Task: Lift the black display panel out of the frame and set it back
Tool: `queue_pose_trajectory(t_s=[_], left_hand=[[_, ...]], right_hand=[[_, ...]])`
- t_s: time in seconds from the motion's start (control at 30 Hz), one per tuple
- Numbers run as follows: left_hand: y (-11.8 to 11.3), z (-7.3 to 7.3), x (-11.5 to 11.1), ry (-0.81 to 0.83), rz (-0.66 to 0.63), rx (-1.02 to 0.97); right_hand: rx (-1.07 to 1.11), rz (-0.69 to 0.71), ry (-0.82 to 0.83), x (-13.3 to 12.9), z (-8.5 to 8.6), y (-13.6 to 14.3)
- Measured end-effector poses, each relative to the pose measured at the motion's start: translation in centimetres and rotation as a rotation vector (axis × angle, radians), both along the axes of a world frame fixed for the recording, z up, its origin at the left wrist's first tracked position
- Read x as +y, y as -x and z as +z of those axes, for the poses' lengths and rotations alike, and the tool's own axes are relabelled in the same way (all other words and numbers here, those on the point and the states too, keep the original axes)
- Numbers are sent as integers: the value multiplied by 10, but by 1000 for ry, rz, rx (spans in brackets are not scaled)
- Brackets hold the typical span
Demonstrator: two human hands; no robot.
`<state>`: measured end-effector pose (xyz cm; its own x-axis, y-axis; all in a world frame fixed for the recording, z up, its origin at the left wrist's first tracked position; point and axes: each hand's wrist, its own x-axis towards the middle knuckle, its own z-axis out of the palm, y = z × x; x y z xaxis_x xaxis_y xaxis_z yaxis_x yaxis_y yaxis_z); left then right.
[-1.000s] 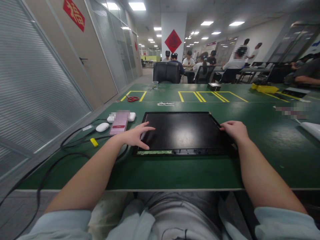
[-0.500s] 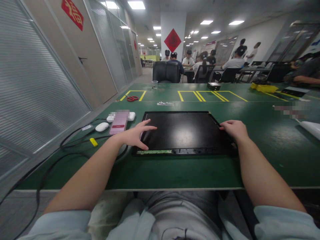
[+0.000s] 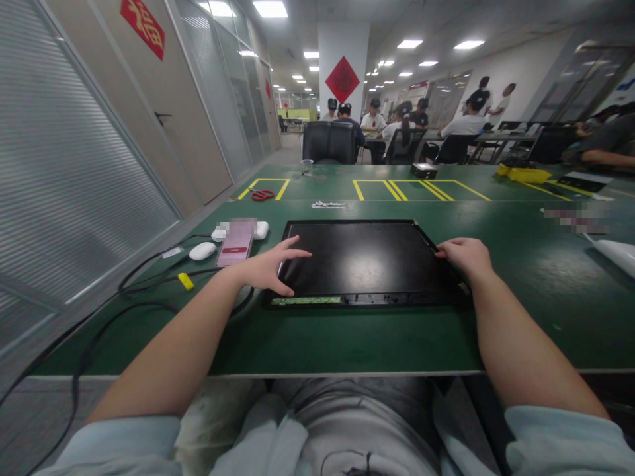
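Observation:
A black display panel (image 3: 364, 258) lies flat in a thin black frame on the green table. Along its near edge runs a green circuit strip (image 3: 307, 301), with bare black frame to the right of it. My left hand (image 3: 275, 268) rests over the panel's left edge, fingers spread and thumb near the circuit strip. At the right edge, my right hand (image 3: 466, 258) has its fingers pinched on the black frame (image 3: 427, 237). The underside of that grip is hidden.
Left of the panel lie a phone (image 3: 235, 244), a white mouse (image 3: 202, 251), black cables (image 3: 124, 284) and a yellow tag (image 3: 186, 281). Red-handled scissors (image 3: 262, 195), white scraps (image 3: 328, 205) and a plastic cup (image 3: 307, 167) sit farther back. People sit at tables beyond.
Both hands and the panel hold almost the same place. Nothing has been taken up or let go.

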<state>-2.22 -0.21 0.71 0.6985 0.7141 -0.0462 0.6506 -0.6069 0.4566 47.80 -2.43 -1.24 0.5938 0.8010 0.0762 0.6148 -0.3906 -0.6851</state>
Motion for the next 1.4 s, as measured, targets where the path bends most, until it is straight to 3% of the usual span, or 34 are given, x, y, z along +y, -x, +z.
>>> queue_pose_trajectory(t_s=[0.33, 0.83, 0.97, 1.1, 1.23, 1.4], left_hand=[[1, -3, 2, -2, 9, -14], [-7, -8, 13, -202, 304, -312], [-9, -6, 13, -87, 423, -322], [-15, -4, 12, 151, 604, -600], [-17, -5, 14, 377, 671, -729], [-13, -8, 19, 389, 746, -827]], right_hand=[[28, 1, -26, 4, -8, -8], [3, -45, -92, 3, -7, -4], [-10, -52, -137, 6, -12, -8], [9, -58, -150, 11, -17, -13], [151, 18, -198, 18, -26, -18], [327, 48, -208, 23, -30, -19]])
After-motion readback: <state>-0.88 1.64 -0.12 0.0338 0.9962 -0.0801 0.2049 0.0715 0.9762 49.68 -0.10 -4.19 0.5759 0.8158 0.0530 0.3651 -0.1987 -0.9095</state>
